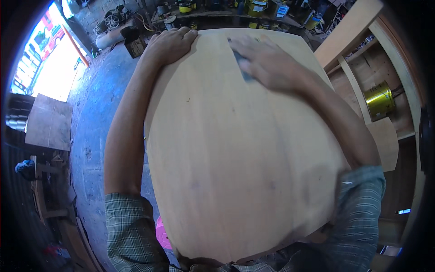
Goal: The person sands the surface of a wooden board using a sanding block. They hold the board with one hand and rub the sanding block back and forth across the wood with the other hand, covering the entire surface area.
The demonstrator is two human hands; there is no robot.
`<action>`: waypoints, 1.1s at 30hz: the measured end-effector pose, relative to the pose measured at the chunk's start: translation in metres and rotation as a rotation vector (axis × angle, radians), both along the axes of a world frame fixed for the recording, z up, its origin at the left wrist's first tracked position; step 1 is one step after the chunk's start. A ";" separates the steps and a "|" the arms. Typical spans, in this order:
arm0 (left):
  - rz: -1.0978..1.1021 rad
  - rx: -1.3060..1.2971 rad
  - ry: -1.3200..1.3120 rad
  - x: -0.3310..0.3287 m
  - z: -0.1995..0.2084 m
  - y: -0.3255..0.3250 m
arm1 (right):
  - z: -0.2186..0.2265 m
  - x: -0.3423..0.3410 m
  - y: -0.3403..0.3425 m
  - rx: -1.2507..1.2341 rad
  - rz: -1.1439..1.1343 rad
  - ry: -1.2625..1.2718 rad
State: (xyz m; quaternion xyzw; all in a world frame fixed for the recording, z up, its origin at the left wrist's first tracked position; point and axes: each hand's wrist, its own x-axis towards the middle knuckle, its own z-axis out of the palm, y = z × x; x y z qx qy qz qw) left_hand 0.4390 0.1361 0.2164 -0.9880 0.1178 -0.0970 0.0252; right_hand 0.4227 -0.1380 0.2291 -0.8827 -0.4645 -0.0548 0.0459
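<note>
The right hand (pixel 269 65) covers a dark sheet (pixel 247 78), blurred, so I can't tell pinched from pressed; the left hand (pixel 171 45) lies over the panel's far left corner, any curl underneath hidden. The pale wooden panel (pixel 226 149) runs out from the person's waist, looking stiff, smooth and awkwardly broad, best held by opposite side edges. Farther up, the sheet seems thin and bendable, best kept flat under the palm. Beyond stand tins (pixel 185 7).

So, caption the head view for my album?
Left hand on a wooden board, blurred right hand over a dark sheet there.
</note>
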 end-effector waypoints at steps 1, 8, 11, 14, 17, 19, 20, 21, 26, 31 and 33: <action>0.014 -0.047 -0.010 0.001 -0.004 -0.006 | 0.002 -0.008 -0.011 -0.019 0.003 0.011; -0.002 -0.049 0.005 0.002 0.002 -0.016 | -0.006 0.036 0.020 -0.036 -0.186 -0.090; 0.061 -0.046 0.026 -0.007 0.005 -0.011 | -0.005 -0.008 0.000 0.015 -0.032 -0.020; 0.014 -0.020 -0.003 0.002 -0.002 -0.013 | 0.003 -0.008 -0.007 0.042 -0.045 0.053; -0.070 0.006 -0.058 0.009 -0.009 -0.012 | -0.007 0.036 0.004 0.015 -0.144 -0.034; -0.075 0.054 -0.050 0.005 -0.011 -0.003 | -0.012 0.045 0.020 -0.082 -0.185 -0.105; -0.094 0.043 -0.054 0.007 -0.014 0.000 | -0.010 0.030 0.018 -0.053 -0.157 -0.104; -0.113 0.032 -0.058 0.011 -0.015 0.003 | -0.007 0.006 0.006 -0.024 -0.129 -0.102; -0.061 0.060 -0.069 0.005 -0.011 -0.005 | 0.005 0.032 -0.007 0.023 -0.221 -0.065; -0.018 0.006 -0.023 0.004 -0.005 -0.006 | -0.004 0.012 -0.029 0.071 -0.114 -0.111; -0.036 0.002 -0.029 0.009 -0.009 -0.002 | 0.004 0.005 -0.035 0.065 -0.087 -0.086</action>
